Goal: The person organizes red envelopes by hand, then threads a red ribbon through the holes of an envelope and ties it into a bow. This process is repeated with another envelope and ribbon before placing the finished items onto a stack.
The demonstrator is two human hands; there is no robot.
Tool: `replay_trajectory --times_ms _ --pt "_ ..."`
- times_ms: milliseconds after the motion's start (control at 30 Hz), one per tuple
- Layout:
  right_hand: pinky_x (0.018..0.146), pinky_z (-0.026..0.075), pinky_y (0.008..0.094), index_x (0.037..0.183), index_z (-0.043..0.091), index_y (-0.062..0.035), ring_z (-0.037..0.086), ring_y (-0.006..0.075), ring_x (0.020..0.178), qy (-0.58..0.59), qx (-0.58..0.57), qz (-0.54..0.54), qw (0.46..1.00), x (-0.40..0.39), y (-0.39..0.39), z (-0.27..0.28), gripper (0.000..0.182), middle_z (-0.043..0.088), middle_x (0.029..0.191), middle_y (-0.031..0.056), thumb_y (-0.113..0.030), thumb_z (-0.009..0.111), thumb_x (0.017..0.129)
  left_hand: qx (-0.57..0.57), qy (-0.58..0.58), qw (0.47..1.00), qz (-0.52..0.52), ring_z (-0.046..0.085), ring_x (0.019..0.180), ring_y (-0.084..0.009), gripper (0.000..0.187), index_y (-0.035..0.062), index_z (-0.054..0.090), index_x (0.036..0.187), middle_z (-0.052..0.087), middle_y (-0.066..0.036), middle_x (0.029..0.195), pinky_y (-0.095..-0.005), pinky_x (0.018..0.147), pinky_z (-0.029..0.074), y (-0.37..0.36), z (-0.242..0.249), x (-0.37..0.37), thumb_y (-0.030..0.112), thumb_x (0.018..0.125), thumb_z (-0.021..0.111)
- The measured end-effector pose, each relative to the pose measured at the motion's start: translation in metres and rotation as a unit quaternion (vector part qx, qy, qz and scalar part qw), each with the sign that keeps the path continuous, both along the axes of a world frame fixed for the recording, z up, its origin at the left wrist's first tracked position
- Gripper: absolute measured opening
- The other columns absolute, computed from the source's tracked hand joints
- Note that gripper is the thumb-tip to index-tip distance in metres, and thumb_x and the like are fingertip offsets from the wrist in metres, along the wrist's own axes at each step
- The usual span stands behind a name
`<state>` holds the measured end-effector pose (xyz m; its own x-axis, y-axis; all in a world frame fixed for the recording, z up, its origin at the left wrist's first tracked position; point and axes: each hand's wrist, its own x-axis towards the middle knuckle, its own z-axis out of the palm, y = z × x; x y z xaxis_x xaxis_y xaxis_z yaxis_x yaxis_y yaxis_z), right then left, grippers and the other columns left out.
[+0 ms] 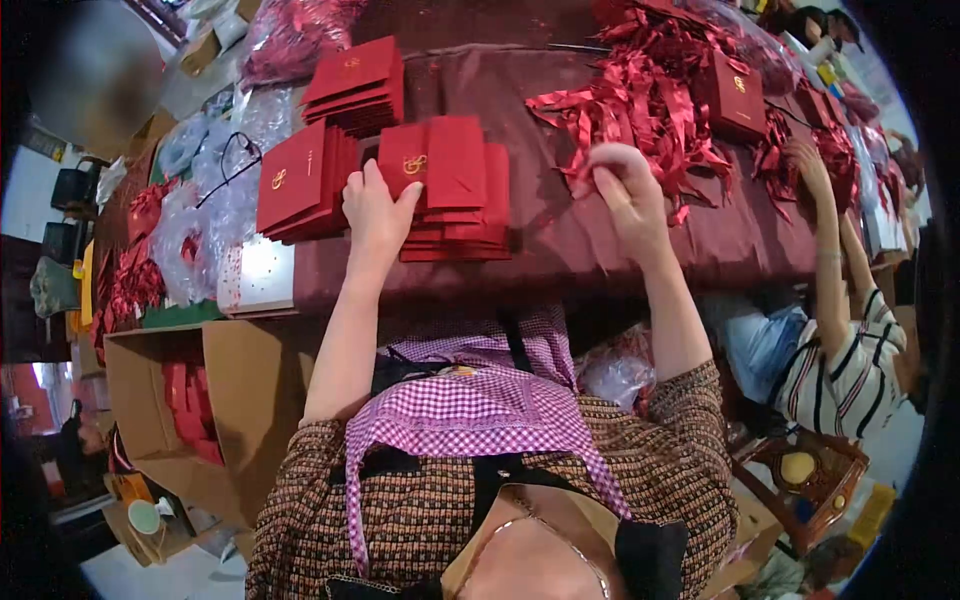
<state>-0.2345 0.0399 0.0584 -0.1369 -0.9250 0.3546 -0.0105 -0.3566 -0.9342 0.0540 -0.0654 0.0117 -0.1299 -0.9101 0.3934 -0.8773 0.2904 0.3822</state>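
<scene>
Red folded paper bags with gold lettering lie in three stacks on the dark red cloth: one at the back [355, 80], one at the left [300, 180] and one in the middle [450, 180]. My left hand [378, 215] rests between the left and middle stacks, its fingers apart and its thumb at the middle stack's left edge. My right hand [628, 195] is raised over the cloth with fingers pinched together; what they hold, if anything, is too small to tell. Just behind it lies a heap of shiny red ribbons [650, 110].
An upright dark red box [735, 97] stands by the ribbons. At the right, a co-worker in a striped shirt [845, 365] reaches into more ribbons. Plastic-wrapped rolls [190, 235] and a white box [258, 275] sit left. An open cardboard box [245, 410] stands below the table edge.
</scene>
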Motion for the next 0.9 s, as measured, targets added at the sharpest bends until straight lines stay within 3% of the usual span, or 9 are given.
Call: replay_trajectory --times_ms 100,200,267,300,367,500,533,733,900 --pt "0.064 0.044 0.0209 0.115 0.056 -0.0036 0.051 0.0069 0.069 0.059 0.026 -0.013 0.998 0.033 -0.023 0.003 0.022 0.056 0.088 0.0015 0.000 0.050 0.094 0.017 0.072 0.997 -0.007 0.053 0.097 -0.0374 0.063 -0.0072 0.049 0.121 0.056 -0.022 0.101 -0.0454 0.084 0.045 -0.005 -0.001 0.003 0.024 0.074 0.075" --pt "0.057 0.039 0.0188 0.107 0.061 -0.0061 0.046 0.0032 0.064 0.110 -0.012 -0.012 0.994 0.060 -0.049 -0.009 0.016 0.054 0.077 -0.0041 -0.008 0.058 0.092 0.086 0.203 0.975 -0.014 0.057 0.084 -0.0282 0.054 -0.0079 0.053 0.118 0.059 -0.015 0.087 -0.0400 0.077 0.047 -0.003 0.005 0.004 0.016 0.074 0.073" --pt "0.057 0.038 0.0186 0.103 0.062 -0.0059 0.045 0.0020 0.065 0.119 -0.011 -0.006 0.993 0.070 -0.065 -0.022 0.012 0.054 0.078 -0.0044 -0.009 0.060 0.091 0.174 0.251 0.952 -0.017 0.057 0.076 -0.0132 0.051 -0.0072 0.052 0.122 0.058 -0.007 0.080 -0.0268 0.066 0.047 0.001 0.014 0.006 0.009 0.077 0.070" --pt "0.059 0.041 0.0203 0.101 0.062 -0.0052 0.047 0.0031 0.068 0.101 0.053 -0.001 0.993 0.075 -0.065 -0.022 0.011 0.055 0.079 -0.0043 -0.009 0.060 0.091 0.175 0.251 0.952 -0.016 0.057 0.076 -0.0132 0.051 -0.0072 0.052 0.122 0.058 -0.007 0.080 -0.0268 0.066 0.047 0.002 0.012 0.007 0.009 0.077 0.070" --pt "0.064 0.043 0.0230 0.100 0.062 -0.0033 0.050 0.0042 0.074 0.146 -0.019 -0.001 0.989 0.082 -0.072 -0.028 0.011 0.057 0.081 -0.0030 -0.009 0.060 0.091 0.199 0.366 0.907 -0.052 0.054 0.072 -0.0080 0.045 -0.0083 0.054 0.119 0.058 -0.003 0.078 -0.0215 0.064 0.045 0.003 0.006 0.009 0.002 0.077 0.068" --pt "0.069 0.048 0.0310 0.100 0.063 -0.0076 0.061 0.0201 0.078 0.353 -0.096 -0.064 0.929 0.090 -0.066 -0.019 0.016 0.061 0.083 0.0098 -0.014 0.066 0.086 0.213 0.425 0.877 -0.075 0.051 0.067 -0.0075 0.042 -0.0058 0.059 0.113 0.056 0.000 0.073 -0.0241 0.061 0.044 0.005 -0.004 0.011 0.004 0.074 0.068" --pt "0.068 0.049 0.0357 0.099 0.064 -0.0104 0.061 0.0290 0.077 0.339 -0.121 -0.052 0.932 0.093 -0.066 -0.023 0.017 0.059 0.083 0.0120 -0.016 0.067 0.083 0.224 0.420 0.875 -0.082 0.051 0.067 -0.0072 0.040 -0.0061 0.059 0.112 0.056 0.000 0.073 -0.0236 0.061 0.044 0.005 -0.004 0.011 0.004 0.074 0.068" --pt "0.059 0.049 0.0372 0.083 0.061 -0.0089 0.060 0.0275 0.069 0.397 -0.181 -0.101 0.894 0.106 -0.064 -0.052 0.009 0.056 0.075 0.0073 -0.013 0.068 0.079 0.252 0.424 0.863 -0.109 0.053 0.067 -0.0069 0.030 -0.0057 0.062 0.107 0.061 -0.001 0.075 -0.0232 0.062 0.046 0.007 0.007 0.007 0.006 0.080 0.066" --pt "0.060 0.048 0.0372 0.089 0.063 -0.0099 0.060 0.0274 0.069 0.388 -0.177 -0.109 0.898 0.109 -0.062 -0.052 0.012 0.057 0.075 0.0078 -0.017 0.068 0.080 0.299 0.456 0.828 -0.125 0.059 0.073 -0.0073 0.024 -0.0062 0.063 0.105 0.066 -0.004 0.083 -0.0229 0.065 0.047 -0.006 0.022 0.005 0.007 0.085 0.062"
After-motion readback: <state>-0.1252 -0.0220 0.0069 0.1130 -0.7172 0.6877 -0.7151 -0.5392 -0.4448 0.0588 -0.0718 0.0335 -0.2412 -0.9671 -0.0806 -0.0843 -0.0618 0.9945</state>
